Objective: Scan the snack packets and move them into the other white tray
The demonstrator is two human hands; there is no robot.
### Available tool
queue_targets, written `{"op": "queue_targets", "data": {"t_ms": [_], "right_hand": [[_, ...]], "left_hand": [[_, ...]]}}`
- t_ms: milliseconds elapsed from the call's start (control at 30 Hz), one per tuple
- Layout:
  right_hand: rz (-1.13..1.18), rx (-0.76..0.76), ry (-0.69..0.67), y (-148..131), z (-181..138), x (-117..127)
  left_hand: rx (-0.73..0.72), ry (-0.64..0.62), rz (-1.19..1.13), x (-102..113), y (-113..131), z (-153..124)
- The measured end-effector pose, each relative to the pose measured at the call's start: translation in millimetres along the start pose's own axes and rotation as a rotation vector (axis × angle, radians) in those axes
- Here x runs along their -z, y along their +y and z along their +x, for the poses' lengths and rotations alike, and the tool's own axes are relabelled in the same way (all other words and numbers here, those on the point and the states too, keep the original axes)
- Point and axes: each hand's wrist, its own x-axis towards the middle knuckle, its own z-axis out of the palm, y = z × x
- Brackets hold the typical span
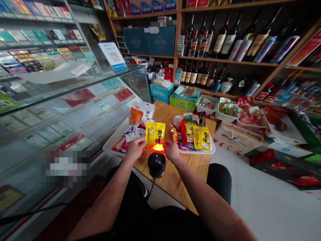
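Red-orange glow [158, 147] is hitting the yellow pouch [154, 131] between the fingers [143, 143]; shelves [178, 57] beyond them are sitting dimmer. Left of fingers, glass counter [77, 88] is reflecting. Outer edges are stretching, blurring; pixelated patch [64, 169] is showing lower left.

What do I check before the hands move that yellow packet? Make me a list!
1. Left hand pinching the yellow packet: ok, at its lower left edge.
2. Right hand gripping it too: cannot tell; its fingertips are at the lower right edge.
3. Red light on: ok, glowing by the black scanner.
4. Barcode at the light: cannot tell, too bright.
5. Right white tray on the table: ok.
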Motion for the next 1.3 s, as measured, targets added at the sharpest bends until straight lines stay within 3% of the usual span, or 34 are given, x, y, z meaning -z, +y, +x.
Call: {"op": "queue_targets", "data": {"t_ms": [267,533,633,767,933,1067,1167,1300], "right_hand": [[-0.046,0.161,0.109,-30,-9,28],[-0.166,0.160,0.228,-40,10,52],[-0.254,0.140,0.247,-37,23,61],[-0.372,0.090,0.284,-29,32,72],[-0.412,0.058,0.336,-21,37,84],[-0.399,-0.010,0.314,-18,53,92],[-0.392,-0.045,0.254,-15,66,95],[-0.410,-0.052,0.213,-10,76,95]], "left_hand": [[-0.097,0.039,-0.052,-9,24,16],[-0.107,0.013,-0.198,-49,64,55],[-0.019,-0.084,-0.271,-68,73,65],[0.124,-0.337,-0.504,-96,86,69],[0.135,-0.490,-0.695,-128,104,78],[0.108,-0.429,-0.675,-141,107,93],[0.082,-0.346,-0.585,-141,102,103],[0.108,-0.326,-0.462,-137,92,109]]}}
